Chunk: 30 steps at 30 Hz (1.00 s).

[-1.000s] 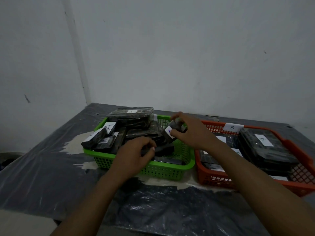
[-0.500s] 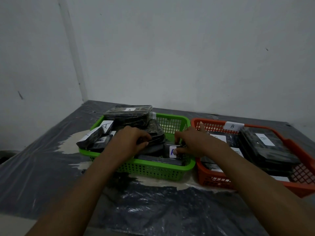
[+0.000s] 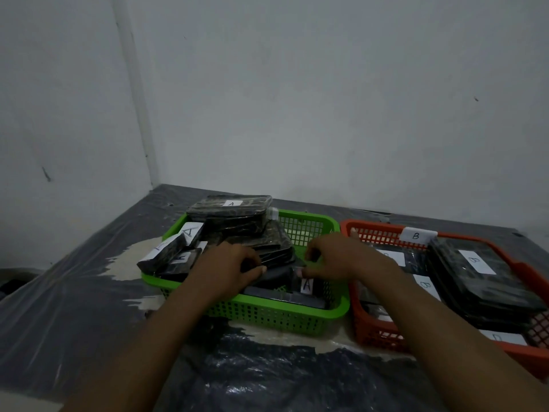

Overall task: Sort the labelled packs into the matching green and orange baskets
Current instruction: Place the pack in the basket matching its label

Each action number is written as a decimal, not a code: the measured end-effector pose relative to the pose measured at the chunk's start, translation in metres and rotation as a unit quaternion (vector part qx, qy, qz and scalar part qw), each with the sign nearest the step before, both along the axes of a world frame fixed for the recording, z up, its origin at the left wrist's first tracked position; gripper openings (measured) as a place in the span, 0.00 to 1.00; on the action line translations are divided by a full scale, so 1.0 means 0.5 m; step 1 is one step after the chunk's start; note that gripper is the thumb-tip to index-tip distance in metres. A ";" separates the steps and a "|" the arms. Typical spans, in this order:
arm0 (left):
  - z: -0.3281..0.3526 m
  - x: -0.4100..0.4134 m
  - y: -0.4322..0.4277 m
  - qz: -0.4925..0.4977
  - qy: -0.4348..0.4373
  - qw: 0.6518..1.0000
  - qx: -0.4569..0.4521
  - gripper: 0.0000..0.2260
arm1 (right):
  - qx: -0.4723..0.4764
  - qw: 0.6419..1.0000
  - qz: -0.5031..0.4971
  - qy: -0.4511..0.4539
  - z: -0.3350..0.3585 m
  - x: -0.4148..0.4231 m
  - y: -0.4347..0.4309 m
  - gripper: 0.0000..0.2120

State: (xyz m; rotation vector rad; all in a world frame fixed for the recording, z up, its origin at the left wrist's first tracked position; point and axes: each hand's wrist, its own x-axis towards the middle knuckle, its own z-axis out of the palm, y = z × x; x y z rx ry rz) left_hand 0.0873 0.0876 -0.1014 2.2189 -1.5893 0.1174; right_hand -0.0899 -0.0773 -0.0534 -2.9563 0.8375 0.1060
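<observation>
Two plain whitish walls meet in a corner at the far left of the counter, with a pale vertical strip running up that corner and a few small dark marks scattered on the paint. The counter is covered with dark, crinkled plastic sheeting that catches dull glints, torn in places to show a pale surface beneath. The light is dim and even, greyish throughout.
</observation>
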 end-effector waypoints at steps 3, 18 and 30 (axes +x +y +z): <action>-0.008 -0.004 0.005 0.020 0.049 0.998 -0.046 0.11 | 0.051 0.985 0.019 -0.165 0.005 0.039 -0.005 0.20; -0.011 -0.010 0.012 0.049 0.103 0.987 -0.116 0.06 | 0.219 0.953 0.018 -0.209 -0.063 0.205 -0.038 0.66; -0.020 -0.005 0.007 0.061 0.082 0.986 -0.131 0.19 | 0.206 0.943 0.028 -0.260 -0.073 0.163 -0.082 0.38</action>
